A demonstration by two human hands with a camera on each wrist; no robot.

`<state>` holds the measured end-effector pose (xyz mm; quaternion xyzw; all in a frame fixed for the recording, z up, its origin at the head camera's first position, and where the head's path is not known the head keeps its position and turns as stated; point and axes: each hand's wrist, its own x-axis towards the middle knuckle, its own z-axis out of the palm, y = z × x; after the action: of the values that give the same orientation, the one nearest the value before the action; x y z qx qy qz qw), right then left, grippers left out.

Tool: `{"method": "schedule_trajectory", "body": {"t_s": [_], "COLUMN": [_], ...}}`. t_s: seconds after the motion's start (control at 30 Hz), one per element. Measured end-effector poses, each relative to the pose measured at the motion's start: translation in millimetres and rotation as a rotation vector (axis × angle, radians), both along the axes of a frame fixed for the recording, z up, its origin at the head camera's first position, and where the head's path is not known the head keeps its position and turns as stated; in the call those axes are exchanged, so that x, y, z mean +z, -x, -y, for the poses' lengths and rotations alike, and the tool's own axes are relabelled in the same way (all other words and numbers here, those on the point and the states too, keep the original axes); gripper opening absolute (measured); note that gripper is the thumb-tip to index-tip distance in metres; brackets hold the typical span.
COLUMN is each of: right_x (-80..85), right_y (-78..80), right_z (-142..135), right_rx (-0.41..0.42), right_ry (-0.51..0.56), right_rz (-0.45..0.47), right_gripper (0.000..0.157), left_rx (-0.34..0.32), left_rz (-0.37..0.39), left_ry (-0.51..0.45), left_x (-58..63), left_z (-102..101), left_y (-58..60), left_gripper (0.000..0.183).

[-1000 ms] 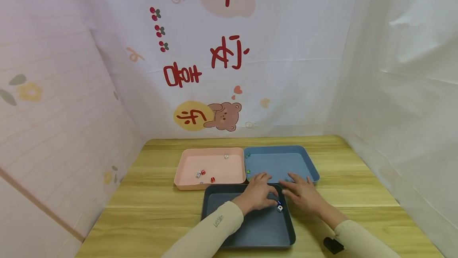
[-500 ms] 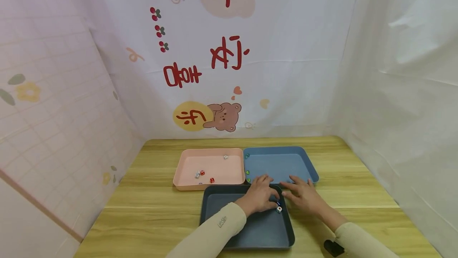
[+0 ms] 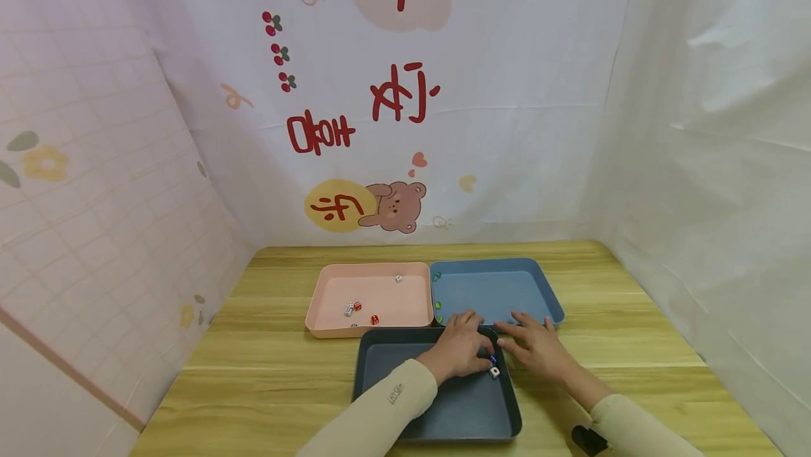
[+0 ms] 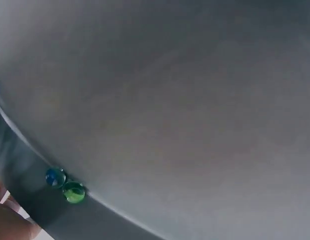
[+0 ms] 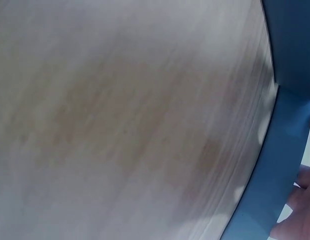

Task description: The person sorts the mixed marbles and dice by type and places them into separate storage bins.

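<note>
My left hand [image 3: 459, 346] reaches over the dark tray [image 3: 453, 415], fingers bent down near its upper right corner. At its thumb and fingertips lies a blue die [image 3: 493, 359]; whether they pinch it cannot be told. A white die [image 3: 495, 372] with a red dot sits just below. Blue-green [image 4: 55, 177] and green glass marbles [image 4: 74, 192] lie by the tray wall in the left wrist view. Right of that corner, my right hand [image 3: 538, 348] has spread, relaxed fingers with nothing visible in them, close to the blue tray [image 3: 500, 267].
A pink tray [image 3: 361, 270] with red dice [image 3: 374, 320] and white dice [image 3: 349, 310] stands behind on the left. Green marbles [image 3: 438, 305] lie along the blue tray's left side. All three trays stand close together on a wood-grain table [image 3: 253, 372].
My left hand has shifted slightly to the right, lower over the dice. The white die has turned and moved slightly downward. My right hand stays nearly still.
</note>
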<state>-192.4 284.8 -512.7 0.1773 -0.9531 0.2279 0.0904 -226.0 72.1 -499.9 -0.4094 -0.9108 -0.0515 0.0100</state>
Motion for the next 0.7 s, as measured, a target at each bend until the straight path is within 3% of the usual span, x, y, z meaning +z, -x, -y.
{"method": "schedule_trajectory", "body": {"t_s": [0.27, 0.43, 0.7], "right_x": [2.7, 4.0, 5.4], "right_y": [-0.3, -0.8, -0.7], "right_z": [0.3, -0.6, 0.9], "right_rx": [0.000, 0.003, -0.007], "right_ry": [-0.021, -0.017, -0.012], "right_rz": [0.015, 0.031, 0.034], "right_gripper": [0.040, 0.042, 0.042], "left_rx": [-0.010, -0.008, 0.094], "left_rz": [0.001, -0.002, 0.033], "left_ry": [-0.053, -0.102, -0.200], "left_x": [13.0, 29.6, 60.1], "left_z": [6.9, 16.4, 44.8], "left_y": [4.5, 8.3, 25.7], "left_gripper": [0.020, 0.020, 0.015]}}
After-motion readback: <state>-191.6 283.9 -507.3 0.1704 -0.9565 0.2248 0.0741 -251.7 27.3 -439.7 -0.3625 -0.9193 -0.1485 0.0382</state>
